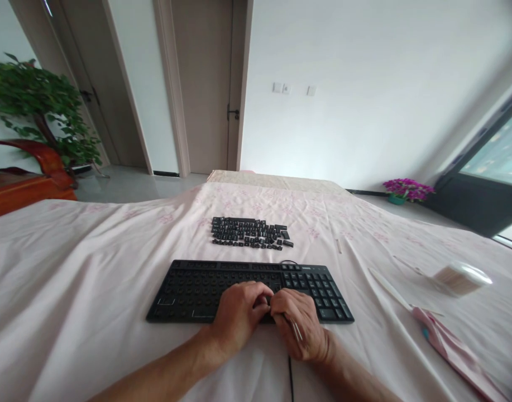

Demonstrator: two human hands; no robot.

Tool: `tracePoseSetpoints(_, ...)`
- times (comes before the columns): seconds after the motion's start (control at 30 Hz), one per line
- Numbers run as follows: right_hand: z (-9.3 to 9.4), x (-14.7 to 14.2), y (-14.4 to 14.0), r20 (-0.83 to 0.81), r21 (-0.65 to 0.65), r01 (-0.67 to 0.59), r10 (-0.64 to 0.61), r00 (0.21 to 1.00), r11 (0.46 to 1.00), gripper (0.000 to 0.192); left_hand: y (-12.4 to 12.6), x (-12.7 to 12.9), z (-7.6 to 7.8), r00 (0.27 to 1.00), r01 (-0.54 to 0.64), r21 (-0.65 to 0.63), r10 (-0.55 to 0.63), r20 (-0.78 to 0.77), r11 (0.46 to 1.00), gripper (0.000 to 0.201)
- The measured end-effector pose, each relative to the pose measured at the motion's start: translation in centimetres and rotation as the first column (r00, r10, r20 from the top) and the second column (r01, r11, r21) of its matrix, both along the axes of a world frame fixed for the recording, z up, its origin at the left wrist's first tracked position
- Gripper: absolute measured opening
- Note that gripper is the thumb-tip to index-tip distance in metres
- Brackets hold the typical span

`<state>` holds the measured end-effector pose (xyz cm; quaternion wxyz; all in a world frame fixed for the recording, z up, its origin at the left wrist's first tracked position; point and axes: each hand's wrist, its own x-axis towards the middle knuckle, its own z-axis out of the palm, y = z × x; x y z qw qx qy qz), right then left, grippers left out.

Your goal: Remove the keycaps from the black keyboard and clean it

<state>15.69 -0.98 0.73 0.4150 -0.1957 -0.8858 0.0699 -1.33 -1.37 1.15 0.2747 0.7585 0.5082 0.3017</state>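
A black keyboard [184, 287] lies on a pale pink floral cloth, most of its main keys removed; the number pad at its right still has keys. Beyond it, the loose black keycaps [249, 233] are laid out in rows. My left hand [239, 315] rests on the keyboard's front edge near the middle, fingers curled against my right hand. My right hand [300, 326] holds a thin pale stick, like a cotton swab, which lies across its back, fingertips pressed at the keyboard. What the fingertips pinch is hidden.
A round clear tub of cotton swabs [460, 277] lies on its side at the right, with loose swabs [392, 290] and a pink packet [452, 349] nearby. The keyboard cable [290, 379] runs toward me. A plant [38, 106], doors and a flower pot [404, 191] stand beyond.
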Motion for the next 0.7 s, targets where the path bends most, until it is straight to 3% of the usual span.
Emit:
tracePoseSetpoints(0.27, -0.7, 0.1, 0.1, -0.155, -0.109, 0.005, -0.022, 0.988, 0.994, 0.013, 0.4, 1.1, 0.6, 0.99, -0.011, 0.049, 0.018, -0.141, 0.999, 0.014)
tracePoseSetpoints(0.53, -0.1, 0.2, -0.2, -0.315, -0.308, 0.007, -0.109, 0.943, 0.951, 0.022, 0.9, 0.8, 0.8, 0.999, -0.039, -0.116, 0.034, -0.038, 0.992, 0.016)
tracePoseSetpoints(0.7, -0.6, 0.4, 0.2, -0.351, -0.211, -0.028, -0.049, 0.935, 0.977, 0.019, 1.7, 0.6, 0.5, 0.998, -0.046, -0.195, 0.054, 0.036, 0.98, 0.022)
